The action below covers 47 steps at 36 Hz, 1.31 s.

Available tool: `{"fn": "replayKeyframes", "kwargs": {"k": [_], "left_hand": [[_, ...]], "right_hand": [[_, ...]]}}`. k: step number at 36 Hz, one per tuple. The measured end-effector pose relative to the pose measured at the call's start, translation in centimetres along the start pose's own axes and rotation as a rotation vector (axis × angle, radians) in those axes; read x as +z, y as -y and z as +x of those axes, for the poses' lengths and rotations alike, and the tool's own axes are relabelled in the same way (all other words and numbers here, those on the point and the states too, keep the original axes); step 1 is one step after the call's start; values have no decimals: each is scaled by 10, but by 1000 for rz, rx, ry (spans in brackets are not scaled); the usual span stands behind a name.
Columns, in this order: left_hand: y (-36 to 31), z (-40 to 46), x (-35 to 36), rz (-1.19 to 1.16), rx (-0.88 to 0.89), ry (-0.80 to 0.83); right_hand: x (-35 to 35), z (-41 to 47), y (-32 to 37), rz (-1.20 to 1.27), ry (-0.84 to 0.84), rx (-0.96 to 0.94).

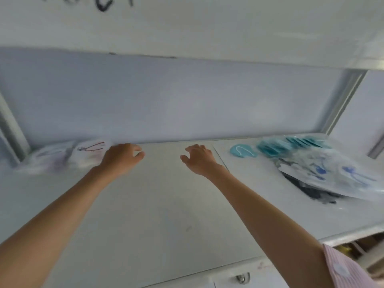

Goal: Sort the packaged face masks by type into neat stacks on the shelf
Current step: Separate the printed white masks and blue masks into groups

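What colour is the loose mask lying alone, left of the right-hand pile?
Light turquoise loose mask, white ear loop; head view.

My left hand [121, 156] hides part of the blurred white packets [62, 155]; the right pile [324, 173] is smeared, cut off by the edge.

Both arms reach out over the white shelf [158, 204], and the left hand [121, 157] and the right hand [199, 159] hang over it with loosely curled fingers and hold nothing. Just beside the left hand lies a pile of white packaged masks [62, 156] (blurred). At the right, well apart, lie teal masks [274, 147] and clear packets with blue print [332, 173].
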<state>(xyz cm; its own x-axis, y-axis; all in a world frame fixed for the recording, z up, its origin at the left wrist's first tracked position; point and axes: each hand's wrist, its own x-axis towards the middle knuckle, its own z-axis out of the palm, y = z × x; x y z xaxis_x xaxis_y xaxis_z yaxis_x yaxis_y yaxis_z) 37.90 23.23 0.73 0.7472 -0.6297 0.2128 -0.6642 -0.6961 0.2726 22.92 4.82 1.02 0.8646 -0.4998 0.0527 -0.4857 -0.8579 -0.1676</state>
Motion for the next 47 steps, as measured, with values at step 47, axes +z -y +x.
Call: {"fn": "replayKeyframes", "kwargs": {"k": [47], "left_hand": [[-475, 18, 172, -169, 58, 53]], "right_hand": [[-97, -91, -538, -217, 214, 358]]}}
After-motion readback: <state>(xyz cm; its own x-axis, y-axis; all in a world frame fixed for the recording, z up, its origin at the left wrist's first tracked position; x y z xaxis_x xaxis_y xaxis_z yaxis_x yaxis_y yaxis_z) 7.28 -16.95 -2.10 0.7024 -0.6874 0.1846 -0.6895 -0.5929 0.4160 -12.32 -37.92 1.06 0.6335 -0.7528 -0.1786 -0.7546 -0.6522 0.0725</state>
